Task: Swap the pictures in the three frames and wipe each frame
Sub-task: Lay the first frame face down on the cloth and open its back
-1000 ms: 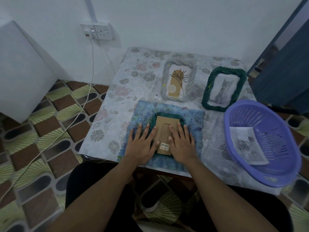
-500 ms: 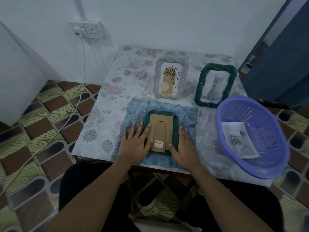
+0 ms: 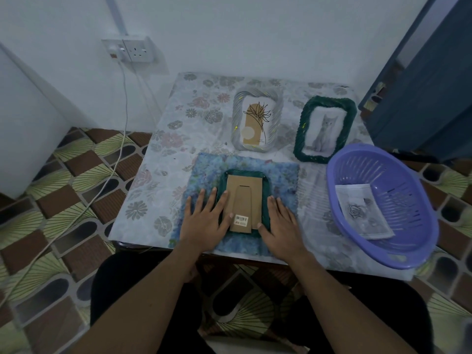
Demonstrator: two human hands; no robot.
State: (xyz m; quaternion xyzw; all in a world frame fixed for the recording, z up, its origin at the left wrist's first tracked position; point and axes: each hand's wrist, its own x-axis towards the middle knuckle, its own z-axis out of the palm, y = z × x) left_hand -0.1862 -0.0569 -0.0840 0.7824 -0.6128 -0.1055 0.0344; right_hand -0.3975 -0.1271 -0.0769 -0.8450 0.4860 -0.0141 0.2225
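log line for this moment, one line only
green frame face down on blue cloth | left hand flat, fingers on frame | right hand flat at frame's right edge | rose picture in basket

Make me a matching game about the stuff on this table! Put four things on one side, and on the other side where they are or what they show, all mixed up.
Things:
1. silver frame
2. far green frame
3. nearest frame
4. rose picture

Matches:
A. lies in the purple basket
B. back side up on the blue cloth
C. shows a cat
D. shows a plant drawing

Pairs: 1-D, 2-C, 3-B, 4-A
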